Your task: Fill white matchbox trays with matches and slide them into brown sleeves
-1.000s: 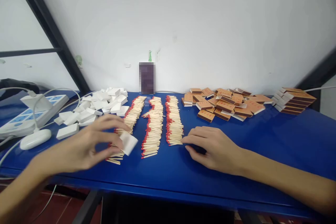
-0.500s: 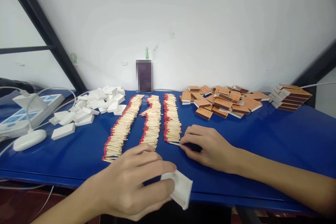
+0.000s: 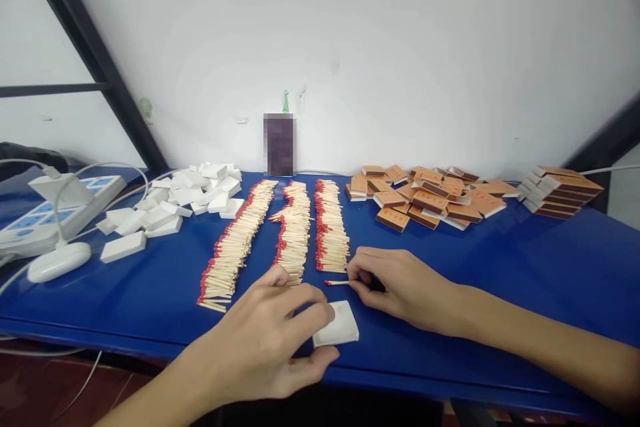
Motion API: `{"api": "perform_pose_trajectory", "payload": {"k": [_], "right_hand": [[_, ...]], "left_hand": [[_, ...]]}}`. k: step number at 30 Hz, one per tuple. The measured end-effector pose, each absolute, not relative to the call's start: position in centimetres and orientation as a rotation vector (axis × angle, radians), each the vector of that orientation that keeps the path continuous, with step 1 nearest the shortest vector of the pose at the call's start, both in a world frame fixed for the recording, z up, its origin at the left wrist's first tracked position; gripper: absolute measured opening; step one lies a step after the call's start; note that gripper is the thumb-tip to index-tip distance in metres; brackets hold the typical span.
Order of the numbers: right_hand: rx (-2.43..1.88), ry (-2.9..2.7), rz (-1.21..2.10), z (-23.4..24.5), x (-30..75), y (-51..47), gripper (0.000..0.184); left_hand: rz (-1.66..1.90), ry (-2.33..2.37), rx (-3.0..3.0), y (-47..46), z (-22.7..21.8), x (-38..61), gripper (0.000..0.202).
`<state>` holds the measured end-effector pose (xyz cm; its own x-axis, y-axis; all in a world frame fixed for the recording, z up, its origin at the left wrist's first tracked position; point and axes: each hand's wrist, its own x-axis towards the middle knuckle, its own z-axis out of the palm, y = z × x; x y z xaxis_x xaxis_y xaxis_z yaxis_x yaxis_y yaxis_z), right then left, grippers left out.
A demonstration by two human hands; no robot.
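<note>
- Left hand (image 3: 277, 340) grips the tray (image 3: 344, 324) by its left side
- Right hand (image 3: 400, 280) pinches a match (image 3: 338, 283) by its plain end
- Tray sits between the hands, nearer the table's (image 3: 530, 260) front edge than the match
- Match points left, near the right row (image 3: 334, 240)

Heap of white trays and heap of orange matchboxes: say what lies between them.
In the head view, three rows of red-tipped matches lie between the white trays and the orange matchboxes, with a blurred dark shape behind them.
</note>
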<state>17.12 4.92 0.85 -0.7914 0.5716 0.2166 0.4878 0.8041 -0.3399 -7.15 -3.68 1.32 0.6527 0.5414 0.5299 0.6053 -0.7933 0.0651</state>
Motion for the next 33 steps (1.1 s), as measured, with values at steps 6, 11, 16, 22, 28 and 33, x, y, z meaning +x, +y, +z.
{"api": "perform_pose_trajectory", "payload": {"k": [6,11,16,22,28,33], "right_hand": [[-0.849,-2.644,0.385,0.8,16.8,4.7,0.011],[-0.842,-2.589,0.328,0.6,16.5,4.4,0.009],[-0.838,-2.566,0.330,0.6,16.4,4.2,0.008],[-0.804,-2.555,0.351,0.6,16.4,4.2,0.010],[-0.783,-2.527,0.382,0.8,16.4,4.0,0.011],[-0.743,-2.511,0.368,0.6,16.6,4.3,0.021]], "left_hand": [[-0.906,-0.936,-2.678,-4.1,1.1,-7.5,0.011],[-1.010,-1.025,-2.717,-4.8,1.4,-7.9,0.026],[-1.140,-1.222,-2.892,-5.3,1.2,-8.4,0.061],[-1.132,-1.207,-2.839,-5.4,1.0,-9.0,0.039],[-1.218,-1.227,-2.736,-5.5,1.1,-8.5,0.028],[-1.005,-1.467,-2.856,-5.4,1.9,-8.2,0.011]]}}
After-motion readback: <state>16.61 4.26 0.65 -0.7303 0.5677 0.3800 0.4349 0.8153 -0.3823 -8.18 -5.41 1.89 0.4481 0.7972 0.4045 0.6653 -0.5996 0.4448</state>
